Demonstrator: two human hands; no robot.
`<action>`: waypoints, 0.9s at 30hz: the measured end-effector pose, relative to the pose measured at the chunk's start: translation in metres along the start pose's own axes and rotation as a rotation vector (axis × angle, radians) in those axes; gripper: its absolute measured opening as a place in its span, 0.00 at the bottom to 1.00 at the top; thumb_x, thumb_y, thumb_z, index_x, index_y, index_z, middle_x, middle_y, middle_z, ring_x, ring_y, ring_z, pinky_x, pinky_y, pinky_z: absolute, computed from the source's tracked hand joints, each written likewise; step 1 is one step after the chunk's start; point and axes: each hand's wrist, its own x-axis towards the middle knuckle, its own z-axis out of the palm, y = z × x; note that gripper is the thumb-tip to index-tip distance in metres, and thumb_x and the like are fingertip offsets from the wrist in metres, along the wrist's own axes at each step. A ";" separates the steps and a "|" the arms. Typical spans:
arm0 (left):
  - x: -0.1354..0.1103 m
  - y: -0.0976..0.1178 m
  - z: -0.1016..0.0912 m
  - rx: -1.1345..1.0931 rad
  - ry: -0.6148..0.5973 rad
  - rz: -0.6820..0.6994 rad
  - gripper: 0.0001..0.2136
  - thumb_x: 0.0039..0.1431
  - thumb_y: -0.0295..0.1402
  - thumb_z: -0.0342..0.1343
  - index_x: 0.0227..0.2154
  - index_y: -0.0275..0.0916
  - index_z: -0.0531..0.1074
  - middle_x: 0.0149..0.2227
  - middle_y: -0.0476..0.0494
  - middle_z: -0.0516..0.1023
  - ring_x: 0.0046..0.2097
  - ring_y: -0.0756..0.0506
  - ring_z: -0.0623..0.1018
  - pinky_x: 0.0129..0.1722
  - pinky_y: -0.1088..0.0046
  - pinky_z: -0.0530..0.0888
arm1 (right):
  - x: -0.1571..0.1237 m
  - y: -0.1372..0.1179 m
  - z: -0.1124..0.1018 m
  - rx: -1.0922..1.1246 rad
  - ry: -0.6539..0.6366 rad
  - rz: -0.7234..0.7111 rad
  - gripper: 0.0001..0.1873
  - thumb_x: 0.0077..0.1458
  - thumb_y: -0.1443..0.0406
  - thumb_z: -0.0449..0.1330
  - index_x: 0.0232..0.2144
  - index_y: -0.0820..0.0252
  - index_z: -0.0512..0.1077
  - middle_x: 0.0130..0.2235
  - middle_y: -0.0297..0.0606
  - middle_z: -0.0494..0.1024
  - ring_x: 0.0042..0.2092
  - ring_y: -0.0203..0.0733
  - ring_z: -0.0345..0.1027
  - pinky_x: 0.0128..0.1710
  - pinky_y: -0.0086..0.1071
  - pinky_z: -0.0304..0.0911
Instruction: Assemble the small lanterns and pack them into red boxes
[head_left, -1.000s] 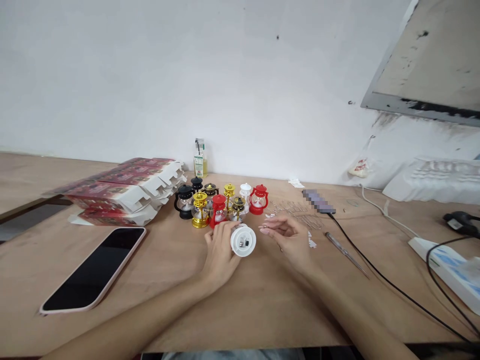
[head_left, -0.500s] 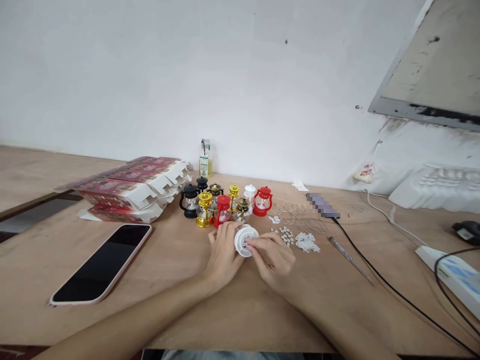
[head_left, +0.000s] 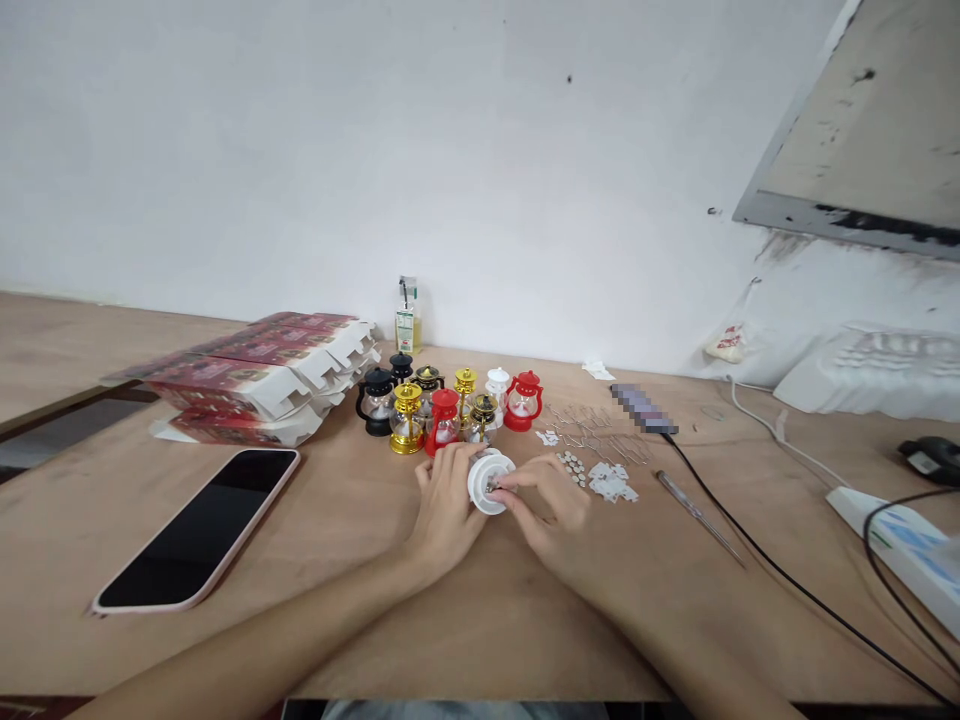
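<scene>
My left hand (head_left: 448, 505) is closed around a small white lantern (head_left: 478, 488), tipped so that its round, hollow underside faces me. At the middle of that underside, my right hand (head_left: 553, 500) pinches thumb and forefinger together. Something small and shiny shows at those fingertips, too small to name. Just beyond my hands stand several mini lanterns: a red one (head_left: 442, 420), a gold one (head_left: 407, 420), a black one (head_left: 379, 402), a white one (head_left: 497, 392) and another red one (head_left: 524, 402).
Button cells (head_left: 571, 467), white plastic pieces (head_left: 613, 482) and bent wires (head_left: 592, 428) lie right of the lanterns. Further right are a screwdriver (head_left: 697, 515), a cabled device (head_left: 643, 408) and a power strip (head_left: 896, 550). A phone (head_left: 199, 530) and stacked boxes (head_left: 247, 375) occupy the left.
My right fingertips have shifted slightly at the middle of the lantern's underside, and the forefinger is more arched. My left hand keeps its hold. The view has moved slightly.
</scene>
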 end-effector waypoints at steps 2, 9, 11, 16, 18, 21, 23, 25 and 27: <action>0.000 0.000 0.000 0.002 -0.003 -0.004 0.16 0.55 0.31 0.52 0.47 0.41 0.60 0.48 0.41 0.69 0.51 0.39 0.67 0.45 0.62 0.59 | 0.001 0.002 0.000 0.000 0.034 0.054 0.05 0.53 0.71 0.62 0.32 0.56 0.71 0.29 0.35 0.75 0.32 0.38 0.67 0.33 0.33 0.64; 0.000 -0.003 0.004 0.020 0.010 0.007 0.15 0.57 0.32 0.52 0.47 0.41 0.60 0.48 0.42 0.69 0.51 0.39 0.67 0.45 0.62 0.59 | -0.004 0.010 0.003 -0.028 -0.003 0.089 0.03 0.55 0.68 0.60 0.31 0.56 0.73 0.29 0.35 0.72 0.32 0.37 0.66 0.32 0.32 0.64; 0.000 -0.005 0.005 0.022 0.016 0.003 0.15 0.57 0.33 0.52 0.47 0.41 0.60 0.48 0.42 0.69 0.51 0.39 0.67 0.45 0.62 0.59 | -0.008 0.011 0.004 -0.091 -0.028 0.010 0.05 0.57 0.70 0.58 0.33 0.57 0.73 0.30 0.37 0.72 0.32 0.38 0.66 0.32 0.32 0.64; 0.000 -0.007 0.006 0.025 0.029 0.000 0.15 0.57 0.33 0.51 0.47 0.42 0.60 0.48 0.42 0.69 0.51 0.39 0.67 0.45 0.62 0.59 | -0.013 0.014 0.006 -0.227 -0.073 -0.230 0.11 0.57 0.72 0.54 0.39 0.58 0.73 0.30 0.40 0.73 0.31 0.40 0.65 0.31 0.34 0.64; 0.001 -0.006 0.005 0.025 0.024 -0.010 0.15 0.57 0.33 0.51 0.47 0.42 0.60 0.48 0.41 0.69 0.51 0.39 0.67 0.45 0.62 0.59 | -0.012 0.013 0.006 -0.204 -0.078 -0.204 0.10 0.57 0.72 0.55 0.40 0.58 0.73 0.31 0.40 0.74 0.32 0.40 0.65 0.32 0.34 0.64; 0.001 -0.005 0.004 0.026 0.011 -0.024 0.16 0.56 0.32 0.52 0.47 0.41 0.60 0.48 0.41 0.69 0.51 0.38 0.67 0.44 0.61 0.59 | -0.009 0.012 0.005 -0.110 -0.071 -0.082 0.08 0.57 0.69 0.58 0.38 0.57 0.74 0.31 0.39 0.73 0.33 0.39 0.65 0.34 0.34 0.65; 0.002 -0.004 0.002 0.020 0.001 -0.033 0.16 0.56 0.33 0.53 0.47 0.41 0.60 0.48 0.41 0.69 0.51 0.38 0.67 0.44 0.61 0.59 | -0.007 0.012 0.004 -0.044 -0.082 -0.010 0.06 0.56 0.68 0.59 0.37 0.56 0.74 0.31 0.38 0.72 0.34 0.39 0.66 0.34 0.34 0.65; 0.002 -0.003 0.001 0.015 -0.007 -0.034 0.16 0.56 0.34 0.53 0.47 0.41 0.60 0.48 0.41 0.69 0.51 0.38 0.67 0.45 0.61 0.60 | -0.005 0.013 0.003 -0.002 -0.105 0.046 0.06 0.56 0.66 0.58 0.35 0.55 0.75 0.31 0.36 0.72 0.34 0.38 0.66 0.34 0.33 0.65; 0.002 -0.002 0.001 0.015 -0.010 -0.030 0.15 0.57 0.34 0.53 0.47 0.42 0.61 0.48 0.41 0.70 0.51 0.38 0.67 0.45 0.61 0.60 | -0.004 0.013 0.002 0.017 -0.121 0.082 0.06 0.57 0.66 0.57 0.33 0.54 0.76 0.31 0.36 0.72 0.34 0.38 0.67 0.33 0.32 0.64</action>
